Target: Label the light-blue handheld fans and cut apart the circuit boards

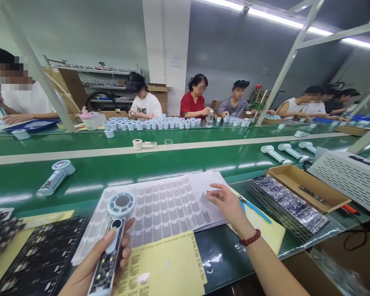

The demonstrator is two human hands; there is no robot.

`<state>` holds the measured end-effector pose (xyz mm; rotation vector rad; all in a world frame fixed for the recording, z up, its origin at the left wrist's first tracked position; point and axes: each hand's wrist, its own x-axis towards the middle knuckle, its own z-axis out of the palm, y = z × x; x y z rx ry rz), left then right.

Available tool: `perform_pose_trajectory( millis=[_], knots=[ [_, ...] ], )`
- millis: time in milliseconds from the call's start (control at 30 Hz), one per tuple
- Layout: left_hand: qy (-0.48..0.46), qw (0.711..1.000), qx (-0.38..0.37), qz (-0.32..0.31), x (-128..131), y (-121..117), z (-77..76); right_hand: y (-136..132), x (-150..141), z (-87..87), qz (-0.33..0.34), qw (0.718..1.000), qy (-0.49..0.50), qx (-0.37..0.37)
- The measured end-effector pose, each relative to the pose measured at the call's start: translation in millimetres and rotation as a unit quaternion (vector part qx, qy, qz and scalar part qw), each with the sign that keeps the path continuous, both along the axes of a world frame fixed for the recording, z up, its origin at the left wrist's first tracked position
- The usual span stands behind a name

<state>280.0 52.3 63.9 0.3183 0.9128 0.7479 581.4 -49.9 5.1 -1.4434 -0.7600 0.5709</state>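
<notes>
My left hand (115, 250) is wrapped around the handle of a light blue handheld fan (121, 204), its round head up and a circuit board bare along the handle. The thumb lies on the front of it. Over the right end of a white sheet of grey stickers (163, 207), my right hand (225, 205) pinches a small grey sticker (204, 197) between thumb and fingertips. Part of that sticker is hidden by the fingers. Beneath the left hand's side lies a yellow label sheet (166, 263). Blue-handled pliers (255, 211) rest just right of my right hand.
Stacked circuit boards (291, 205) and a cardboard tray (308, 189) stand at right, beside a perforated white box (351, 176). Black board panels (40, 255) lie at left. Another fan (57, 176) is on the green conveyor (179, 161). Several co-workers sit across, behind rows of cups.
</notes>
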Motion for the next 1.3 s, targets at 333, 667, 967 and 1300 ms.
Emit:
perform_pose_trajectory(
  millis=[333, 667, 967, 1300],
  knots=[
    [-0.079, 0.989, -0.096, 0.079, 20.9, -19.6, 25.6, -14.6, -169.0, 58.1, 0.219, 0.966, 0.135, -0.005],
    [-0.078, 0.986, -0.073, 0.128, 15.6, -21.6, 17.7, 9.4, -198.0, 55.4, 0.202, 0.969, 0.144, -0.005],
    [-0.084, 0.983, -0.081, 0.139, 14.3, -20.3, 17.1, 15.0, -199.3, 55.6, 0.206, 0.968, 0.142, -0.003],
    [-0.106, 0.977, -0.107, 0.151, 15.9, -28.4, 18.4, 7.8, -213.0, 44.0, 0.137, 0.988, -0.056, 0.045]
  ],
)
